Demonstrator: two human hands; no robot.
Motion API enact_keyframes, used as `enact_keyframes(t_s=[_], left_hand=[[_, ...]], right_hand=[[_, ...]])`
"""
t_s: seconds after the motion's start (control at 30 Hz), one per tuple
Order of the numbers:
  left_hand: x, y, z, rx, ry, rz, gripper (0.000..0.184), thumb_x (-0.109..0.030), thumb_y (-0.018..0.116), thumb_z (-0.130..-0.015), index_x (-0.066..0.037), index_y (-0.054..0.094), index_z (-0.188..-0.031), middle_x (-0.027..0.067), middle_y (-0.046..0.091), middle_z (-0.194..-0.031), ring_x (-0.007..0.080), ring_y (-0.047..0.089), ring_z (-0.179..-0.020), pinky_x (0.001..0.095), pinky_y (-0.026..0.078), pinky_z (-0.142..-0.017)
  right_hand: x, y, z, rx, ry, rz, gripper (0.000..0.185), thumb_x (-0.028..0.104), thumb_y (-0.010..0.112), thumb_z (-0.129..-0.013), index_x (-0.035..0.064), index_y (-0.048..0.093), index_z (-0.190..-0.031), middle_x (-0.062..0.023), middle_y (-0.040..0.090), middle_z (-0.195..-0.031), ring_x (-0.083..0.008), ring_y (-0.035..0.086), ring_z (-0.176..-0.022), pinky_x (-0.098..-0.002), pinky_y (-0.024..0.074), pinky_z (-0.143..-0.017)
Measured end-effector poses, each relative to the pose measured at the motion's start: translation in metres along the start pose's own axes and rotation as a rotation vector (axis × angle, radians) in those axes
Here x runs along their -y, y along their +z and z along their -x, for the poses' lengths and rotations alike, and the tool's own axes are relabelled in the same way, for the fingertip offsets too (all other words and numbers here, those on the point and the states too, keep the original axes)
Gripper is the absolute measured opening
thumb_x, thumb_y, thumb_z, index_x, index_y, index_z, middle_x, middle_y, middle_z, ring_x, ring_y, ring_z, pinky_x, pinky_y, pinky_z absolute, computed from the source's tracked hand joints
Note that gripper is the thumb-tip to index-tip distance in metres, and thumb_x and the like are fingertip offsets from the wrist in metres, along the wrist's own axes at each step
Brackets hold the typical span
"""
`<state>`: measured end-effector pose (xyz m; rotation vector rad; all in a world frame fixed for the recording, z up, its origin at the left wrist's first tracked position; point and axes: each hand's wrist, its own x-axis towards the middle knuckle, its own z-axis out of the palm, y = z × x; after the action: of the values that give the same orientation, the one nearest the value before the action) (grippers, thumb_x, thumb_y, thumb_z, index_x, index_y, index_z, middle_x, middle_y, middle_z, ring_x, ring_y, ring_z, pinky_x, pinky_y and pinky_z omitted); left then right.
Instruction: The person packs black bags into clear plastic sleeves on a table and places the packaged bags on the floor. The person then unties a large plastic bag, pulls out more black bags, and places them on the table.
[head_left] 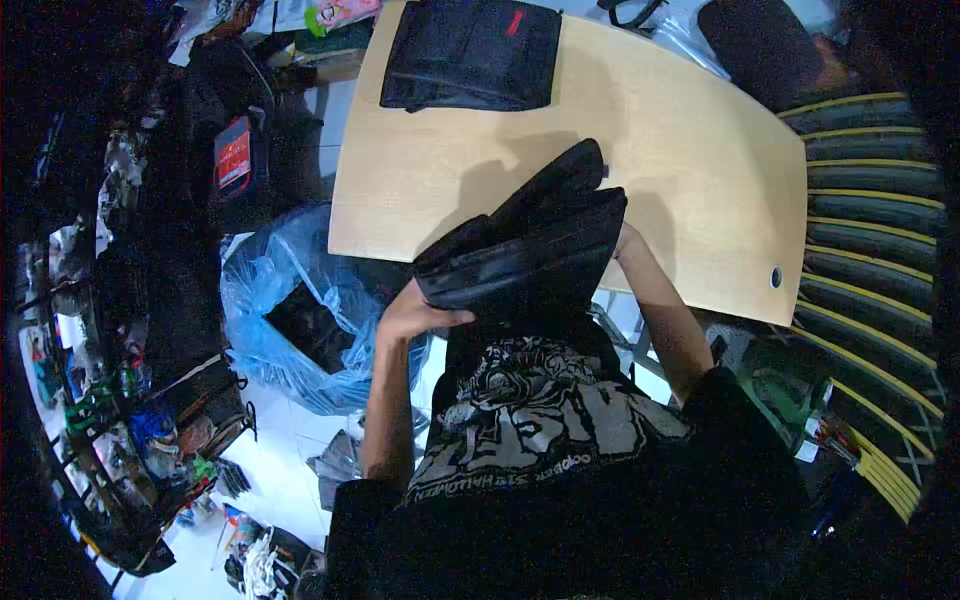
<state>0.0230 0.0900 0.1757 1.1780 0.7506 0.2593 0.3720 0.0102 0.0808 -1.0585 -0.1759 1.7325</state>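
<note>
Both hands hold up a black fabric bag (530, 250), folded and slightly spread into two layers, in front of my chest and over the table's near edge. My left hand (425, 312) is closed on its lower left corner, thumb along the near side, with the other fingers hidden behind the cloth. At the right end, my right hand (627, 243) grips the bag's edge, most of its fingers out of sight. Further back on the table lies another black bag (470, 60), flat, with a small red tag (515, 24).
The light wooden table (700, 200) has a curved right edge. A blue plastic sack (290, 340) with dark contents stands on the floor to the left. Stacked dark items with yellow edges (870, 220) line the right side. Cluttered shelves (130, 350) fill the far left.
</note>
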Motion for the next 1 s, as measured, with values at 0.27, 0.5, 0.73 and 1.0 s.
enact_keyframes(t_s=[0.27, 0.5, 0.73, 1.0], left_hand=[[-0.003, -0.005, -0.008, 0.008, 0.006, 0.039, 0.072, -0.002, 0.08, -0.058, 0.003, 0.05, -0.124, 0.0058, 0.056, -0.118, 0.0148, 0.048, -0.109, 0.0291, 0.035, -0.098], [-0.01, -0.013, 0.001, -0.024, -0.101, 0.062, 0.069, 0.0, 0.078, -0.061, 0.003, 0.05, -0.123, 0.0052, 0.059, -0.114, 0.0128, 0.051, -0.103, 0.0273, 0.038, -0.094], [-0.004, -0.012, 0.017, -0.226, -0.03, 0.151, 0.068, -0.001, 0.081, -0.058, 0.003, 0.053, -0.119, 0.0057, 0.061, -0.11, 0.0136, 0.054, -0.099, 0.0294, 0.042, -0.091], [0.016, -0.011, 0.033, -0.28, -0.053, -0.031, 0.079, -0.002, 0.087, -0.05, 0.004, 0.052, -0.121, 0.0095, 0.057, -0.117, 0.018, 0.051, -0.107, 0.0307, 0.04, -0.095]], right_hand=[[0.005, 0.035, -0.042, 0.068, 0.108, 0.018, 0.036, 0.029, 0.052, -0.092, 0.0033, 0.056, -0.117, -0.0091, 0.061, -0.107, -0.0173, 0.057, -0.1, -0.0333, 0.0469, -0.09], [-0.003, 0.048, -0.073, 0.091, 0.189, -0.038, 0.034, 0.028, 0.052, -0.092, 0.0041, 0.056, -0.116, -0.0076, 0.061, -0.105, -0.0163, 0.058, -0.096, -0.0321, 0.0477, -0.088], [-0.019, 0.061, -0.103, 0.071, 0.244, -0.144, 0.031, 0.026, 0.052, -0.093, 0.0049, 0.057, -0.115, -0.0061, 0.061, -0.102, -0.0153, 0.058, -0.092, -0.0308, 0.0486, -0.086], [-0.01, 0.066, -0.143, -0.066, -0.061, 0.199, 0.031, 0.025, 0.055, -0.092, 0.0059, 0.058, -0.115, -0.0034, 0.06, -0.101, -0.0144, 0.057, -0.087, -0.0292, 0.0483, -0.084]])
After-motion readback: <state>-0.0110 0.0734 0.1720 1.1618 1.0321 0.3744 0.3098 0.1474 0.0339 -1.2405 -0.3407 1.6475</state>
